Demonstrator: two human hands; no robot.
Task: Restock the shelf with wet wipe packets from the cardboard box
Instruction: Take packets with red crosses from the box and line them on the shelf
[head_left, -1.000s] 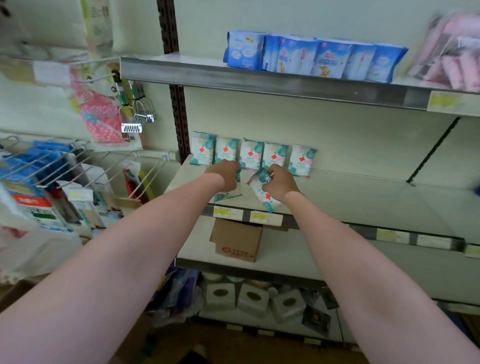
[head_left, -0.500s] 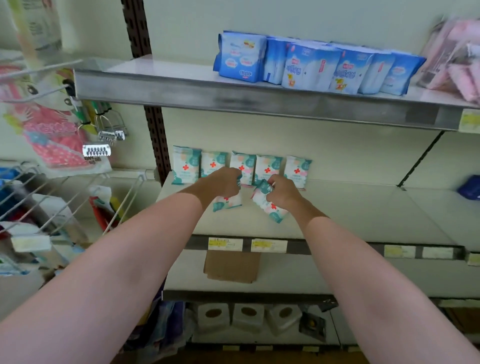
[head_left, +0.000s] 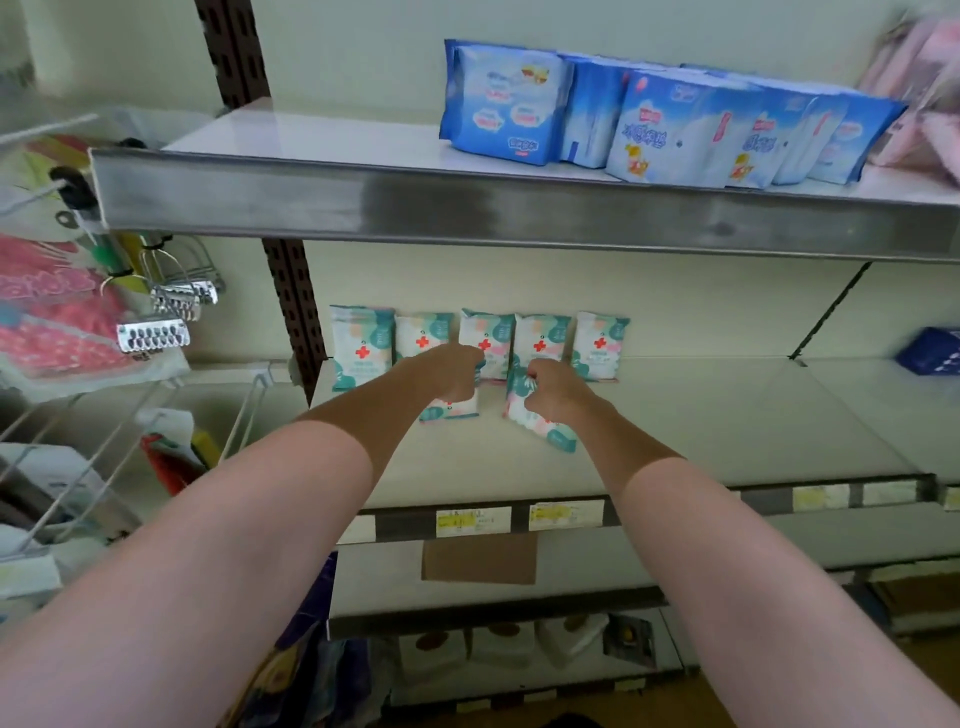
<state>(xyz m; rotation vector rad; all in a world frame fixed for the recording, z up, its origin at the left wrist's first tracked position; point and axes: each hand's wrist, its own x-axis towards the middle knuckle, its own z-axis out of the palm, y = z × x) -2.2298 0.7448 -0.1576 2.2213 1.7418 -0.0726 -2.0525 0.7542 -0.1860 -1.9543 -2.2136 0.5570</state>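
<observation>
Several teal and white wet wipe packets (head_left: 361, 347) with red crosses stand in a row against the back wall of the middle shelf (head_left: 727, 426). My left hand (head_left: 453, 375) grips one packet (head_left: 451, 410) just in front of that row. My right hand (head_left: 555, 391) grips another packet (head_left: 543, 432), tilted, a little to the right. Both packets are low over the shelf board; whether they touch it is unclear. The cardboard box (head_left: 479, 557) sits on the shelf below, mostly hidden behind the price rail.
The upper shelf (head_left: 467, 208) overhangs my hands and carries blue packs (head_left: 504, 101) and pink packs (head_left: 924, 98). A wire rack (head_left: 78, 467) with goods and hanging items is at the left. Tissue cubes (head_left: 498, 644) fill the bottom shelf. A blue pack (head_left: 932, 351) lies far right.
Both hands have moved further back over the middle shelf with their packets, closer to the standing row. The view has tilted up, so the box is now mostly hidden.
</observation>
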